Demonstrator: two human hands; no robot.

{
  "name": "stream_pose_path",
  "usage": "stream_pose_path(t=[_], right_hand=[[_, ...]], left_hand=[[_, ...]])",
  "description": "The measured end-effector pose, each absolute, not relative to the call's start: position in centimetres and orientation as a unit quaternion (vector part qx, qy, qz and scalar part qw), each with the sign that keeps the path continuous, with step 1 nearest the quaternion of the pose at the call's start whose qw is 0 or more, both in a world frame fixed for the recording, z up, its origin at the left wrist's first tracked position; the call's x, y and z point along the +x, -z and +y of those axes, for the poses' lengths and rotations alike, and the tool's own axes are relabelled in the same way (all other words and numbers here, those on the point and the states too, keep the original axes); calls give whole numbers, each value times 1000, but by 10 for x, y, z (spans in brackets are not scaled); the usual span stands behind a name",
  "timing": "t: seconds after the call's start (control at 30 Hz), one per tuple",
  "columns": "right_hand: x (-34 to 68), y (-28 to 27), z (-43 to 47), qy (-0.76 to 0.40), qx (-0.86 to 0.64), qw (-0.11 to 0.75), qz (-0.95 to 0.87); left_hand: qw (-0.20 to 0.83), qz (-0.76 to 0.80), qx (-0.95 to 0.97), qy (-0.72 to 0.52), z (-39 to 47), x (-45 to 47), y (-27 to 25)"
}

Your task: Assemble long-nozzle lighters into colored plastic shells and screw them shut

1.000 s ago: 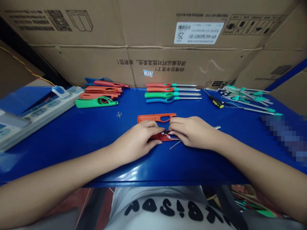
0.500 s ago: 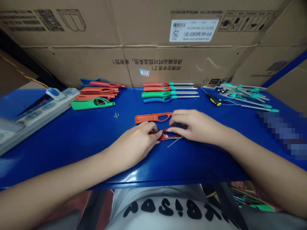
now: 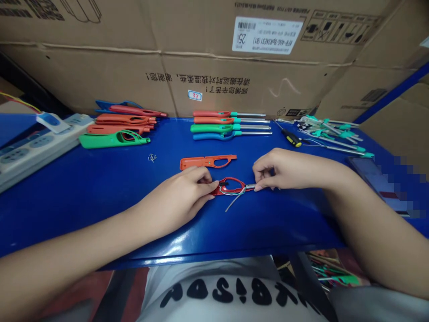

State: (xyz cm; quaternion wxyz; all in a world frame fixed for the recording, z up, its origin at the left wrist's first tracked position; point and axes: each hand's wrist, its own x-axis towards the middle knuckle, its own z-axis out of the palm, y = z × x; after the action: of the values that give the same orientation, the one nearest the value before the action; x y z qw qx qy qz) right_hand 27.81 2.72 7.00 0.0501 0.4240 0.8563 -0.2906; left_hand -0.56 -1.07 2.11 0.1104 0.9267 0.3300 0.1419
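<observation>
My left hand (image 3: 186, 194) is closed on the handle end of a red lighter shell (image 3: 231, 192), which lies open-side up with an oval trigger loop, a black part and thin wires inside. A pale thin wire (image 3: 234, 201) sticks out from it toward the table's front edge. At the shell's right end my right hand (image 3: 276, 170) pinches a short silver metal tube (image 3: 250, 187) between thumb and fingers; the rest of the tube is hidden by the hand. Just behind them lies an orange lighter shell half (image 3: 197, 163), touched by neither hand as far as I can see.
Lighter shells (image 3: 114, 139) are piled at the back left beside a power strip (image 3: 40, 145), with small screws (image 3: 152, 158) nearby. Several assembled lighters (image 3: 211, 129) lie at the back middle. Right of them are a screwdriver (image 3: 291, 137) and metal tubes with teal ends (image 3: 342, 129).
My right hand has moved right, off the trigger loop and the orange half's tip, to the metal tube at the shell's end. My left hand keeps its hold. The view has shifted slightly.
</observation>
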Motion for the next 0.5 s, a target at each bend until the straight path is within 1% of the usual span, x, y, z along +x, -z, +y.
stream_pose_path(t=[0.23,0.37,0.5], right_hand=[[273,-68,19,269,472,65,837],[271,-66,17,234,457,45,857],[271,-67,18,248,462,59,850]], left_hand=[[106,336,927,-127,-11,-6,-23],[118,333,927,-130,-10,-6,-24],[120,336,925,-130,-10,-7,-23]])
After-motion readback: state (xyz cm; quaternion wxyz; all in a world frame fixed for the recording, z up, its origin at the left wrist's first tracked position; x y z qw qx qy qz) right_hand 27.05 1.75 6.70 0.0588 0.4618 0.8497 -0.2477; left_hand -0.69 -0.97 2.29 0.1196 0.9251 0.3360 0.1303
